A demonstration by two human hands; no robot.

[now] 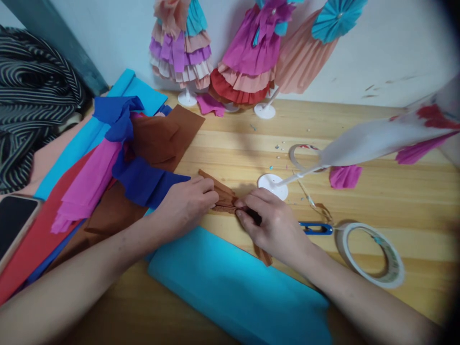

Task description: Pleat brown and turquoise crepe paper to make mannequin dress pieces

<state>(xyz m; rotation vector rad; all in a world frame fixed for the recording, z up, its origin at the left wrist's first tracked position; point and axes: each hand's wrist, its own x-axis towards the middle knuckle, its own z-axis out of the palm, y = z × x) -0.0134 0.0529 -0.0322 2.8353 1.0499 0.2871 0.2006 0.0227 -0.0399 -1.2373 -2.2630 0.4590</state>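
A narrow strip of brown crepe paper lies gathered in folds on the wooden table. My left hand pinches its left part, fingers pressed together on the folds. My right hand pinches the strip from the right, thumb and fingers closed on it; a loose end of the strip hangs out below that hand. A folded turquoise paper sheet lies just in front of both hands.
Crepe sheets in blue, pink, brown, red and turquoise pile at the left, beside a phone and striped cloth. Small blue snips and a tape roll lie right. Paper-dressed stands line the wall; a tilted white stand leans over the table.
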